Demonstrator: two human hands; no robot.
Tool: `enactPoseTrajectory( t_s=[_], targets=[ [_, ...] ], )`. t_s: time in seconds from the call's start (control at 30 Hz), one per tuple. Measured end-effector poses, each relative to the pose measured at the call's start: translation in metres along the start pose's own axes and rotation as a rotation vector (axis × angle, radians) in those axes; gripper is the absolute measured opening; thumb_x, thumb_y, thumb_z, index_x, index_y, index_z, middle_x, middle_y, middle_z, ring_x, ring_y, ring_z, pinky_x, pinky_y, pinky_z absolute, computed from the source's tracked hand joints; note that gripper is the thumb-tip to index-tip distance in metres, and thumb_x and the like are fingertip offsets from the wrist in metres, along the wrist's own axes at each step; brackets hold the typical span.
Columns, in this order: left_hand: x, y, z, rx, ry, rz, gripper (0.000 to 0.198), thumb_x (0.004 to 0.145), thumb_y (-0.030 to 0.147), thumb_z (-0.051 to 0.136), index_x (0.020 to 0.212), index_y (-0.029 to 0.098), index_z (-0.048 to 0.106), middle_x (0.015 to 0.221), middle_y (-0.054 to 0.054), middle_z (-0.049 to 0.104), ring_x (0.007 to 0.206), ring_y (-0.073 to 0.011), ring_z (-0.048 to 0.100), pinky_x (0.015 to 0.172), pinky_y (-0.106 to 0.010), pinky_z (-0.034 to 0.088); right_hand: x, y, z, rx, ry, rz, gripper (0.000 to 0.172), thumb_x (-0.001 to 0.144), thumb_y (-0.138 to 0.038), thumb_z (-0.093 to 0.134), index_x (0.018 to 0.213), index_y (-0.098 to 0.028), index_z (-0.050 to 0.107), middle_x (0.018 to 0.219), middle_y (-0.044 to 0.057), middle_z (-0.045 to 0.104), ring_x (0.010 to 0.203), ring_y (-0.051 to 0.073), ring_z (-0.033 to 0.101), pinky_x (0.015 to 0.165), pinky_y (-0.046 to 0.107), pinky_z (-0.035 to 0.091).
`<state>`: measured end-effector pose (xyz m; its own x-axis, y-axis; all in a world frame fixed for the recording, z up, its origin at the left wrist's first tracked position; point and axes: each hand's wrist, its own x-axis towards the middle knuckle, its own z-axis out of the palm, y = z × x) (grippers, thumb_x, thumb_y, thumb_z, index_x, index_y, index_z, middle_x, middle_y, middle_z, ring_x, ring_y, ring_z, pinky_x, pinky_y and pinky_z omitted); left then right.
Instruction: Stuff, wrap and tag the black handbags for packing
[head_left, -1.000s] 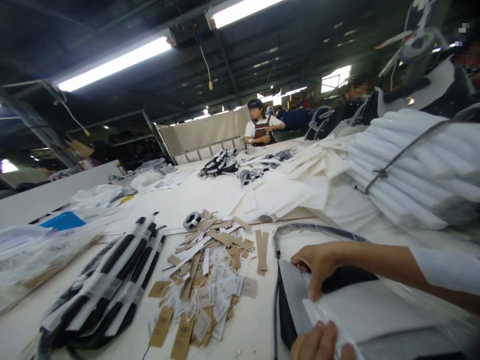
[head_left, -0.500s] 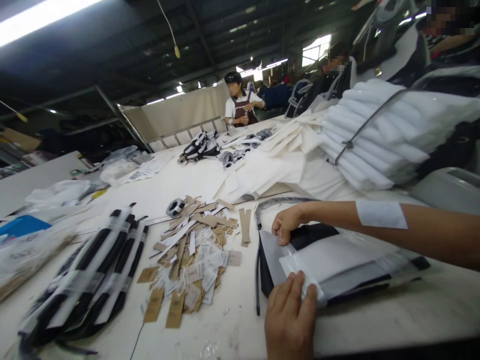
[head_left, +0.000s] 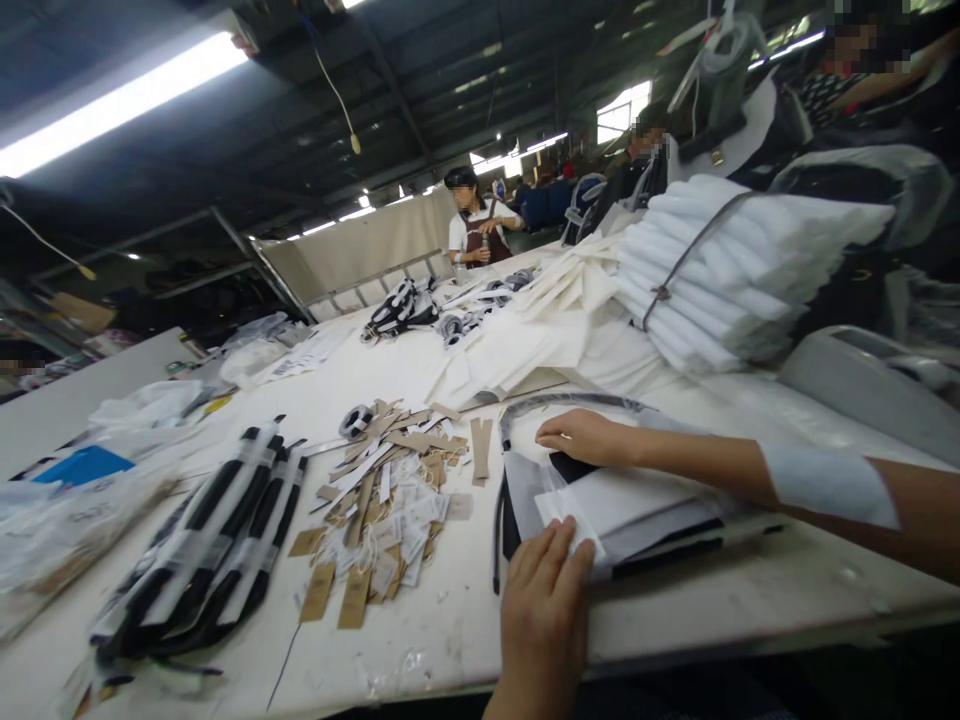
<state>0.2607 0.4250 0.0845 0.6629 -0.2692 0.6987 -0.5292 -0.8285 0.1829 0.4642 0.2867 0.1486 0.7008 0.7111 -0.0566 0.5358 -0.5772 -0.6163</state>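
A flat black-and-grey bag [head_left: 517,510] lies on the table with a pale sheet [head_left: 637,500] and clear plastic over it. Its plastic-wrapped handle [head_left: 555,400] arcs out behind. My left hand [head_left: 544,590] rests on the near edge of the sheet, fingers flat and slightly spread. Just above the bag's far edge is my right hand [head_left: 589,437], its thumb and fingers pinched together. I cannot make out what is between those fingertips. A white patch [head_left: 829,483] covers part of my right forearm.
Left of the bag is a pile of tags and card strips [head_left: 390,490]. Wrapped black straps [head_left: 210,540] lie farther left. Tied white foam sheets [head_left: 712,270] are stacked behind at right. A co-worker [head_left: 480,225] stands beyond the table.
My right hand has lifted off the plastic on the bag's corner and moved toward the far side. My left hand still presses on the sheet. The view has shifted somewhat.
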Motion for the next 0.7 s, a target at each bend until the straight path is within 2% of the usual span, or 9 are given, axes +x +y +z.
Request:
enactPoseTrajectory(
  t_s=[0.1, 0.2, 0.27, 0.37, 0.43, 0.5, 0.6, 0.7],
  targets=[
    [0.011, 0.000, -0.021, -0.214, -0.111, -0.137, 0.042, 0.085, 0.005, 0.049, 0.118, 0.023, 0.066, 0.130, -0.005, 0.067, 0.122, -0.0215, 0.062, 0.100, -0.040, 0.055, -0.038, -0.003, -0.009, -0.057, 0.026, -0.104, 0.034, 0.093, -0.036, 0.052, 0.112, -0.018, 0.074, 0.117, 0.011, 0.072, 0.113, 0.029, 0.062, 0.101, 0.039, 0.042],
    [0.033, -0.011, -0.029, -0.298, -0.136, -0.265, 0.031, 0.091, 0.013, 0.053, 0.115, 0.025, 0.068, 0.114, -0.002, 0.075, 0.107, -0.0162, 0.070, 0.095, -0.030, 0.057, -0.074, 0.001, -0.003, -0.145, 0.061, -0.250, 0.035, 0.095, -0.039, 0.054, 0.116, -0.018, 0.073, 0.114, 0.013, 0.072, 0.109, 0.030, 0.064, 0.099, 0.042, 0.045],
    [0.049, -0.021, -0.022, -0.168, -0.219, -0.261, 0.029, 0.096, 0.018, 0.050, 0.119, 0.023, 0.066, 0.117, -0.004, 0.074, 0.107, -0.0182, 0.070, 0.095, -0.033, 0.057, -0.092, 0.008, 0.009, -0.180, 0.107, -0.339, 0.036, 0.097, -0.041, 0.053, 0.117, -0.018, 0.072, 0.116, 0.013, 0.072, 0.109, 0.029, 0.064, 0.099, 0.043, 0.047],
    [0.067, -0.032, 0.000, 0.041, -0.414, -0.171, 0.031, 0.097, 0.024, 0.051, 0.123, 0.019, 0.065, 0.128, -0.010, 0.069, 0.121, -0.0286, 0.063, 0.104, -0.052, 0.050, -0.105, 0.020, 0.030, -0.195, 0.232, -0.375, 0.038, 0.099, -0.041, 0.051, 0.123, -0.019, 0.070, 0.124, 0.014, 0.069, 0.115, 0.029, 0.063, 0.104, 0.048, 0.046],
    [0.073, -0.035, 0.012, 0.072, -0.473, -0.143, 0.031, 0.096, 0.025, 0.052, 0.123, 0.018, 0.066, 0.128, -0.012, 0.068, 0.125, -0.0328, 0.060, 0.105, -0.060, 0.046, -0.107, 0.025, 0.041, -0.219, 0.304, -0.381, 0.038, 0.100, -0.040, 0.050, 0.126, -0.019, 0.069, 0.127, 0.015, 0.068, 0.119, 0.030, 0.061, 0.108, 0.052, 0.043],
    [0.074, -0.035, 0.015, 0.074, -0.489, -0.134, 0.031, 0.095, 0.025, 0.053, 0.122, 0.019, 0.067, 0.127, -0.012, 0.068, 0.125, -0.0336, 0.059, 0.105, -0.061, 0.045, -0.107, 0.024, 0.047, -0.250, 0.323, -0.385, 0.038, 0.100, -0.039, 0.050, 0.126, -0.019, 0.068, 0.127, 0.015, 0.068, 0.119, 0.031, 0.061, 0.108, 0.054, 0.043],
    [0.070, -0.038, 0.010, 0.069, -0.479, -0.134, 0.031, 0.095, 0.026, 0.055, 0.123, 0.023, 0.068, 0.126, -0.009, 0.069, 0.124, -0.0300, 0.061, 0.106, -0.057, 0.047, -0.108, 0.019, 0.043, -0.296, 0.303, -0.379, 0.037, 0.100, -0.038, 0.050, 0.126, -0.018, 0.067, 0.129, 0.014, 0.067, 0.121, 0.031, 0.061, 0.109, 0.054, 0.042],
    [0.060, -0.051, 0.007, -0.049, -0.352, -0.259, 0.034, 0.095, 0.025, 0.055, 0.127, 0.026, 0.066, 0.137, -0.008, 0.062, 0.130, -0.0258, 0.056, 0.110, -0.050, 0.046, -0.118, 0.024, 0.027, -0.335, 0.379, -0.315, 0.037, 0.099, -0.039, 0.051, 0.128, -0.021, 0.066, 0.134, 0.011, 0.064, 0.128, 0.032, 0.056, 0.114, 0.059, 0.032]
  ],
)
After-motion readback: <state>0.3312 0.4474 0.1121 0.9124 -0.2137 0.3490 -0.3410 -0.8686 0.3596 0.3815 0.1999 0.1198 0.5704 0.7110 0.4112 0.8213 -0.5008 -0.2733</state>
